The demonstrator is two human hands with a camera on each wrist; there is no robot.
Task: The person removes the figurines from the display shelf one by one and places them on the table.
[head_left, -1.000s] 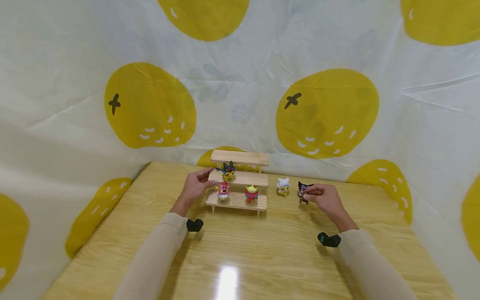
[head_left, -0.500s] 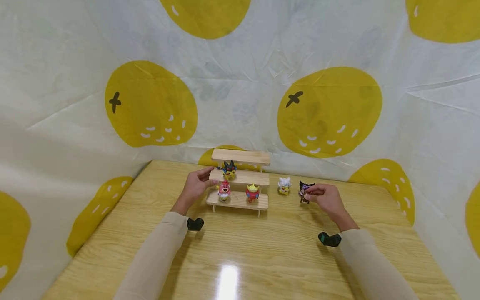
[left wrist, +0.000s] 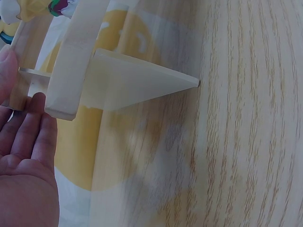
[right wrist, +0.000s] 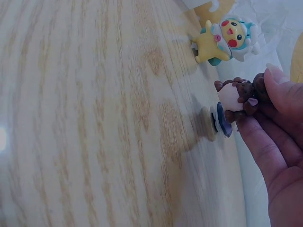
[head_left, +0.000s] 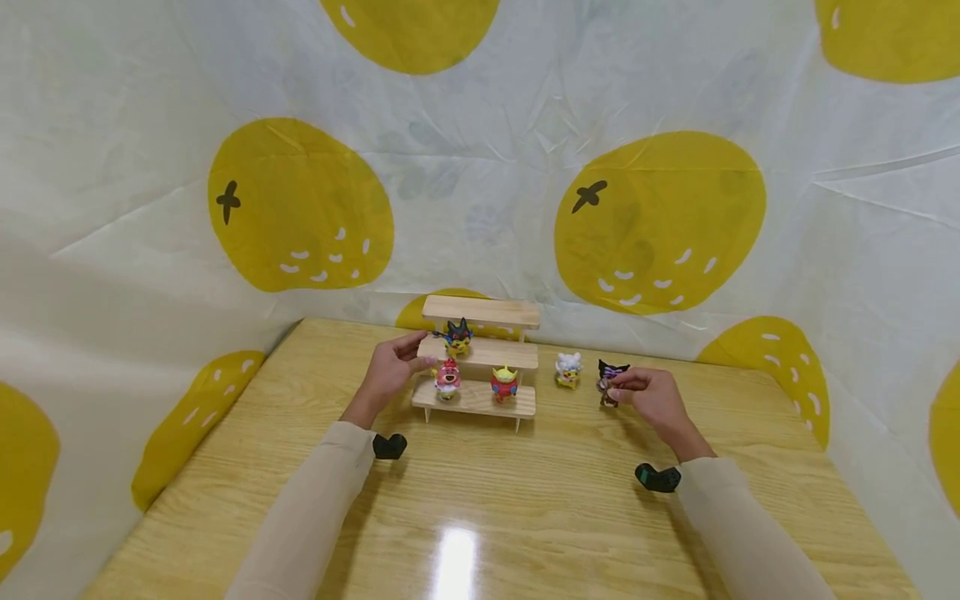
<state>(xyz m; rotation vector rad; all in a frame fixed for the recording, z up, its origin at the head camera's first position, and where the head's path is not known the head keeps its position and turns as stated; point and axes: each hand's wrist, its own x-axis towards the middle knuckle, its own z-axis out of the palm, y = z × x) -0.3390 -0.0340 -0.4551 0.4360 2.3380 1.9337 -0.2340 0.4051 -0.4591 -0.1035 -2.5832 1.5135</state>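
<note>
From my feed, the right hand [head_left: 654, 398] is pinching a small dark brown figure [head_left: 609, 382] between thumb and fingertips [right wrist: 279, 87], and it's standing on the wooden table [head_left: 525, 500] just right of the three-step wooden shelf [head_left: 480, 358]. A white-hooded yellow figure [head_left: 567, 371] sits on the table between that one and the shelf. The left hand [head_left: 390, 375] has its fingers straight and together, resting against the shelf's left end at the middle step. On the shelf I can see a dark-eared yellow figure [head_left: 457, 337] on the middle step, with a pink figure [head_left: 447, 379] and a red one [head_left: 504, 383] on the bottom step.
</note>
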